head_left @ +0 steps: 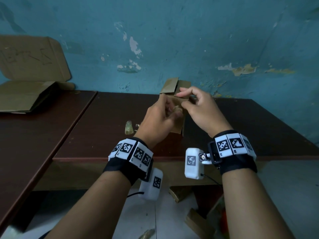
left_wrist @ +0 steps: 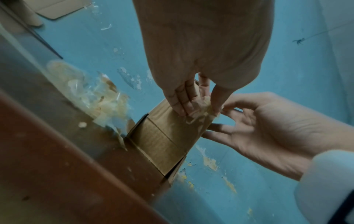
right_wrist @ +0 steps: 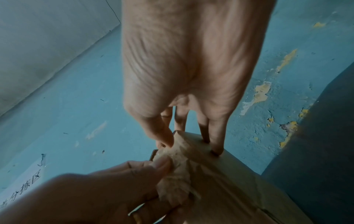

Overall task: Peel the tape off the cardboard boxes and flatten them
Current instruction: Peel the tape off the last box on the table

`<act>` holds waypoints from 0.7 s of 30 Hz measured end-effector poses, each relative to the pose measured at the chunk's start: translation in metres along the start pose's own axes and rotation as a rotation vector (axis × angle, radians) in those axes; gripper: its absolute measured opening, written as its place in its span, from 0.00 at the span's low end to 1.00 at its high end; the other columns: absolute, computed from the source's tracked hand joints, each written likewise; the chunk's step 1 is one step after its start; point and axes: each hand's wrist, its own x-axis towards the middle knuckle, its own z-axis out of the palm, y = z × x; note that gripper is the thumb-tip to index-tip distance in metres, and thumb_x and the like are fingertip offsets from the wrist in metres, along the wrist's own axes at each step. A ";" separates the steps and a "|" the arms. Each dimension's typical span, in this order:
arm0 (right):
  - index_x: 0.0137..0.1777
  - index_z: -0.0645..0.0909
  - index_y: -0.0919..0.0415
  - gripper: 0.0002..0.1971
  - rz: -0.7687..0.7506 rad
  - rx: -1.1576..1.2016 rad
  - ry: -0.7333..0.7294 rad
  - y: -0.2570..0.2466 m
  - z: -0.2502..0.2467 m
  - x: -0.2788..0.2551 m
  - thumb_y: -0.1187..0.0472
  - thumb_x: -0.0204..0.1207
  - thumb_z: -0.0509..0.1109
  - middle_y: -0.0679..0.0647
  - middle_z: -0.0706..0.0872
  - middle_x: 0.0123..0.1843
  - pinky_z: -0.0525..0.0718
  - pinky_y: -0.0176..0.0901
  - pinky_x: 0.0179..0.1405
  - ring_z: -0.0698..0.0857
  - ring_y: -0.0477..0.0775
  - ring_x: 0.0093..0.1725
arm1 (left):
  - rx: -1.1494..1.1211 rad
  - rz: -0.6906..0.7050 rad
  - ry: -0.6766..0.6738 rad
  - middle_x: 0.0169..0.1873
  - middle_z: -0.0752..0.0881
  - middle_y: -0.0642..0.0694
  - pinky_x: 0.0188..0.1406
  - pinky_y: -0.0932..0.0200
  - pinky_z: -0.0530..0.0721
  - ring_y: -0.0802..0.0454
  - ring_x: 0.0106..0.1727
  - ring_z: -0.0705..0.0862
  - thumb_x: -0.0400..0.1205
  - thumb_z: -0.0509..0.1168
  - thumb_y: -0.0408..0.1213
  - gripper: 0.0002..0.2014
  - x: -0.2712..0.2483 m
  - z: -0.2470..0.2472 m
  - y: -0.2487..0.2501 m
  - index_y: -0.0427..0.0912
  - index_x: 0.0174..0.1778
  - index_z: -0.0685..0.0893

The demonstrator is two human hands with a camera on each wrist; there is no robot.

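A small brown cardboard box (head_left: pixel 177 125) stands upright on the dark brown table (head_left: pixel 103 126), one flap (head_left: pixel 170 85) raised toward the wall. My left hand (head_left: pixel 174 111) pinches a crumpled strip of clear tape (left_wrist: pixel 199 110) that is still stuck to the box (left_wrist: pixel 164 139) near its top. My right hand (head_left: pixel 183 99) pinches the box's top edge by that tape, thumb against forefinger, while its other fingers (right_wrist: pixel 215 145) rest on the rim. In the right wrist view the tape (right_wrist: pixel 178 178) bunches between my left hand (right_wrist: pixel 134 181) and my right hand (right_wrist: pixel 168 144).
Peeled tape scraps (head_left: pixel 129 129) lie on the table left of the box, seen as a loose heap (left_wrist: pixel 91 98) in the left wrist view. Flattened cardboard (head_left: pixel 25 94) lies at the far left against the blue wall (head_left: pixel 207 49). More cardboard (head_left: pixel 181 192) lies on the floor below.
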 end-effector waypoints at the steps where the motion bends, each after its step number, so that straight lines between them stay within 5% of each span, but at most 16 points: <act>1: 0.55 0.88 0.46 0.17 0.000 -0.007 -0.006 0.000 0.000 -0.001 0.72 0.84 0.69 0.46 0.85 0.79 0.79 0.52 0.84 0.81 0.42 0.80 | -0.025 -0.017 -0.009 0.47 0.86 0.47 0.38 0.63 0.80 0.58 0.41 0.82 0.87 0.74 0.41 0.12 0.000 0.000 0.000 0.43 0.54 0.76; 3: 0.56 0.87 0.45 0.20 0.001 -0.021 -0.013 0.002 0.000 -0.001 0.75 0.83 0.69 0.45 0.84 0.79 0.79 0.52 0.84 0.80 0.42 0.80 | -0.078 -0.051 -0.043 0.47 0.83 0.46 0.38 0.65 0.80 0.61 0.37 0.79 0.87 0.73 0.37 0.11 0.000 -0.002 0.000 0.44 0.54 0.75; 6: 0.55 0.87 0.44 0.21 0.000 -0.038 -0.007 0.003 -0.001 0.000 0.75 0.82 0.70 0.44 0.84 0.79 0.78 0.54 0.85 0.80 0.42 0.81 | -0.200 -0.107 -0.062 0.48 0.81 0.45 0.48 0.38 0.92 0.42 0.43 0.88 0.86 0.71 0.35 0.11 -0.001 -0.007 0.002 0.44 0.55 0.74; 8: 0.55 0.87 0.43 0.21 0.005 -0.023 -0.003 0.005 -0.001 0.001 0.74 0.82 0.71 0.44 0.84 0.79 0.80 0.55 0.84 0.80 0.43 0.81 | -0.260 -0.144 -0.024 0.50 0.82 0.40 0.50 0.28 0.92 0.38 0.44 0.92 0.85 0.72 0.33 0.14 -0.001 -0.012 0.003 0.40 0.58 0.73; 10: 0.55 0.87 0.43 0.20 0.008 -0.015 -0.002 0.005 -0.001 0.001 0.74 0.83 0.72 0.44 0.84 0.79 0.80 0.56 0.84 0.80 0.43 0.81 | -0.250 -0.162 0.019 0.51 0.85 0.39 0.47 0.32 0.94 0.44 0.40 0.93 0.85 0.75 0.32 0.15 0.003 -0.020 0.002 0.42 0.58 0.73; 13: 0.55 0.87 0.43 0.19 0.003 -0.015 0.000 0.004 0.000 0.001 0.73 0.83 0.72 0.44 0.84 0.80 0.79 0.56 0.84 0.81 0.43 0.80 | -0.049 -0.198 0.098 0.47 0.91 0.43 0.35 0.50 0.94 0.51 0.34 0.94 0.84 0.78 0.37 0.09 0.006 -0.035 0.002 0.45 0.51 0.83; 17: 0.56 0.87 0.43 0.19 0.007 -0.028 -0.009 0.002 0.000 0.000 0.73 0.84 0.73 0.45 0.84 0.80 0.78 0.55 0.85 0.80 0.43 0.81 | 0.106 -0.257 0.180 0.31 0.92 0.49 0.25 0.74 0.80 0.59 0.29 0.90 0.82 0.80 0.43 0.09 0.007 -0.044 -0.002 0.43 0.39 0.93; 21: 0.56 0.87 0.44 0.18 0.002 -0.031 -0.005 0.002 0.001 0.000 0.72 0.83 0.73 0.45 0.84 0.80 0.78 0.54 0.85 0.80 0.43 0.81 | 0.317 -0.319 0.102 0.37 0.90 0.47 0.32 0.63 0.79 0.55 0.33 0.85 0.88 0.74 0.42 0.10 0.006 -0.043 -0.012 0.45 0.43 0.96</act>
